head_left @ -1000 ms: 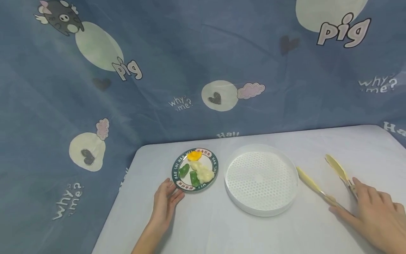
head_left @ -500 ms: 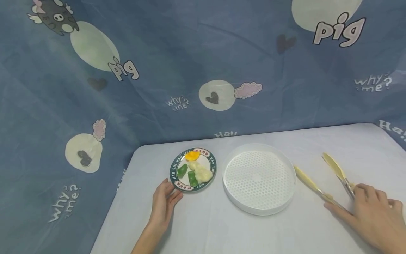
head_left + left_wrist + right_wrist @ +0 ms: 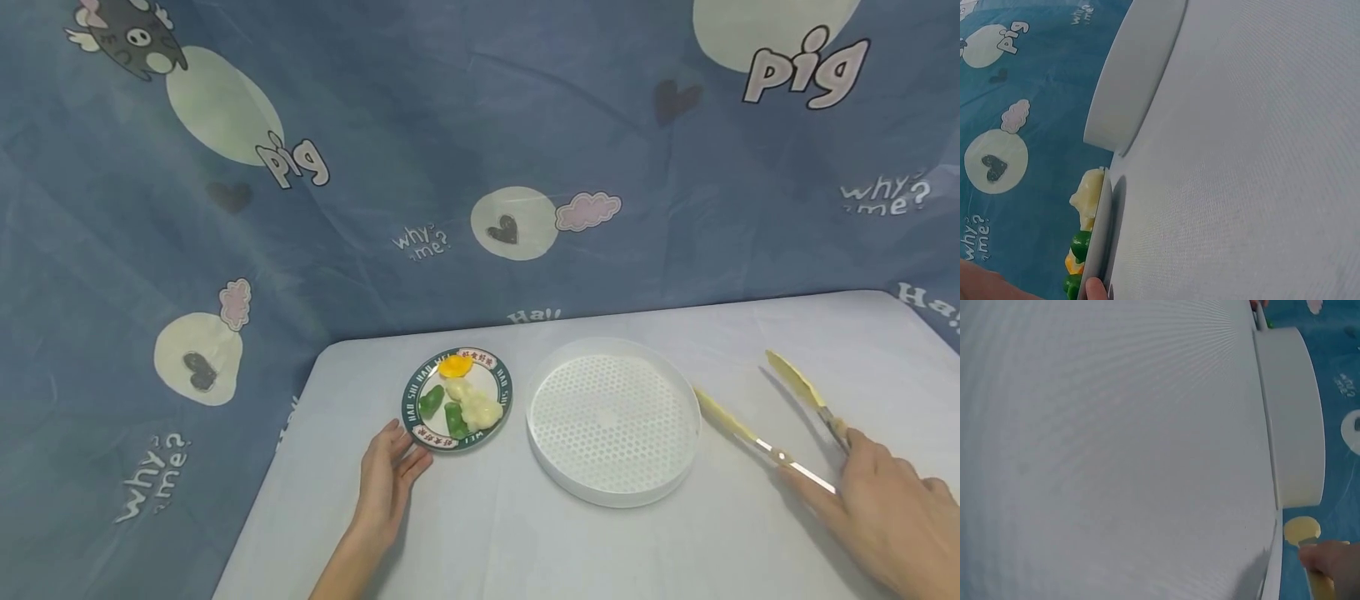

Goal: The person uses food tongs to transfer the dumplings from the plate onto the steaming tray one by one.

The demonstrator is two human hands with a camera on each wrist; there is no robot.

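My left hand (image 3: 384,487) holds the lower left rim of a small plate (image 3: 506,385) with a green lettered border. Its thumb and fingers lie on either side of the edge; in the left wrist view a fingertip (image 3: 1095,289) touches the underside. On the plate are two green pieces (image 3: 456,421), a pale cauliflower-like piece (image 3: 482,409) and a yellow-orange piece (image 3: 455,366). At the right, my right hand (image 3: 888,512) grips metal tongs (image 3: 798,383) with yellow ends. Their arms stand spread apart with nothing between them, and the hand hides their rear part.
Between the hands sits a round white tray (image 3: 613,499) with a perforated floor and a low wall. One tong arm's tip lies close to its right side. A white cloth covers the table (image 3: 495,533). Behind hangs a blue printed curtain (image 3: 360,167).
The tongs have turned slightly in my right hand, so the near arm's metal and rivet now show more. Their far tip has risen a little. My left hand and the plate stay put.
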